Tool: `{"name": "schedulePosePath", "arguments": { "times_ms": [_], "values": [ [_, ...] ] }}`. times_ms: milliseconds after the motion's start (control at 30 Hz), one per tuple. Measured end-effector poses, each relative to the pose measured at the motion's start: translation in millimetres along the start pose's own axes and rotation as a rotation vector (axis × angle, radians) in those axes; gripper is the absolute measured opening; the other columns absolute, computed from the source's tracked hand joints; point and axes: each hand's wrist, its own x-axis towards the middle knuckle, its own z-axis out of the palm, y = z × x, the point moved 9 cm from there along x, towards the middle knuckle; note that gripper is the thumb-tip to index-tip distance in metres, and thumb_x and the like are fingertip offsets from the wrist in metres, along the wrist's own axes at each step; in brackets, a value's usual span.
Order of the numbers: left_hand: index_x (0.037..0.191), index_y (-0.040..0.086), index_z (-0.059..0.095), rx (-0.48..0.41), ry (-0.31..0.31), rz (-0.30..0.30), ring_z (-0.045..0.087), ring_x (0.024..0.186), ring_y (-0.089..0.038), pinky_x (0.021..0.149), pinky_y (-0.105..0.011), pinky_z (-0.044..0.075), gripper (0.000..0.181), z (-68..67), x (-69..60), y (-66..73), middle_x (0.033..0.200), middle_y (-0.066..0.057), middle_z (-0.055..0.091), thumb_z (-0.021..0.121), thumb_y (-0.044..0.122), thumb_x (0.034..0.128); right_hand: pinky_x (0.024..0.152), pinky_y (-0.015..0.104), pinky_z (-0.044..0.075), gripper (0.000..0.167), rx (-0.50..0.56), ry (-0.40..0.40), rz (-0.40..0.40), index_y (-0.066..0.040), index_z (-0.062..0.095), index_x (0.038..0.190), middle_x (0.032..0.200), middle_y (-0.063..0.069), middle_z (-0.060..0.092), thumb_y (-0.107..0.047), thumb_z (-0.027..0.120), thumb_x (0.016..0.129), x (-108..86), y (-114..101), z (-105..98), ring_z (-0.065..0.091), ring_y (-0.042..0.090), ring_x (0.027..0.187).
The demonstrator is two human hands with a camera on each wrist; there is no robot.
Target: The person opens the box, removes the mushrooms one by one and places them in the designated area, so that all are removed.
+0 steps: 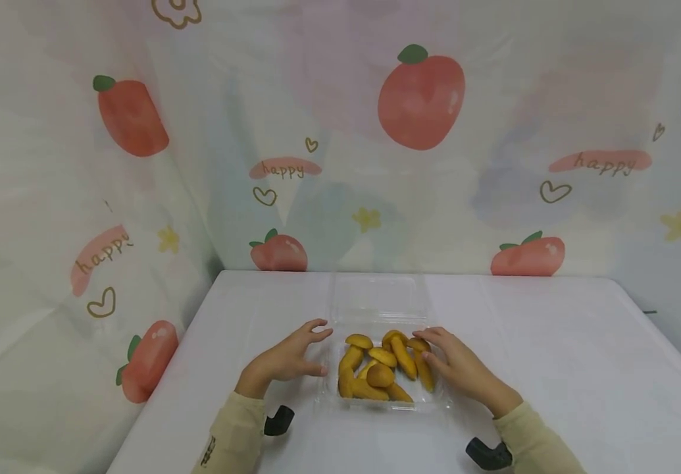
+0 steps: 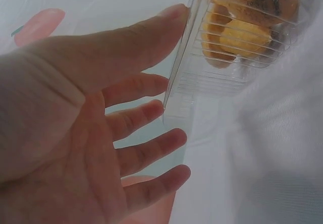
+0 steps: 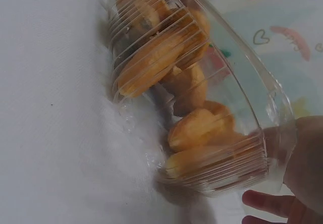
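Observation:
A clear plastic clamshell box (image 1: 370, 405) lies on the table with its lid (image 1: 378, 296) folded back, away from me. Several yellow-brown mushrooms (image 1: 402, 357) fill its base. Beside the box's left side is my left hand (image 1: 288, 355), fingers spread and loosely extended; in the left wrist view its thumb tip (image 2: 174, 12) is at the rim. My right hand (image 1: 461, 365) is over the right rim, fingertips close to the rightmost mushroom (image 1: 424, 368). Through the ribbed wall (image 3: 222, 168) in the right wrist view, part of that hand is blurred by plastic.
A white table (image 1: 553, 342) carries the box. Behind and to the left hangs a pale curtain (image 1: 340, 217) printed with peaches and hearts. Black wrist mounts (image 1: 279, 421) show near both sleeves.

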Motion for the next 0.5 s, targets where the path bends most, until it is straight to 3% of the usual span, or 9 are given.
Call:
{"name": "schedulePosePath", "arguments": {
  "times_ms": [267, 500],
  "values": [
    [0.154, 0.002, 0.041, 0.025, 0.010, -0.009, 0.027, 0.153, -0.038, 0.122, -0.060, 0.027, 0.077, 1.1, -2.4, 0.7, 0.166, -0.016, 0.025, 0.079, 0.016, 0.0886, 0.102, 0.055, 0.050, 0.035, -0.033, 0.003, -0.008, 0.001, 0.063, 0.133, 0.126, 0.014, 0.060, -0.009, 0.062, 0.099, -2.9, -5.9, 2.2, 0.061, 0.036, 0.120],
    [0.153, 0.003, 0.042, 0.037, 0.024, 0.008, 0.028, 0.153, -0.038, 0.122, -0.059, 0.028, 0.077, -2.3, -0.7, 3.2, 0.166, -0.016, 0.025, 0.079, 0.017, 0.0881, 0.102, 0.057, 0.050, 0.033, -0.056, 0.000, -0.033, -0.004, 0.065, 0.131, 0.128, 0.013, 0.064, -0.010, 0.063, 0.098, -1.1, -7.2, -2.0, 0.062, 0.038, 0.121]
  ]
}}
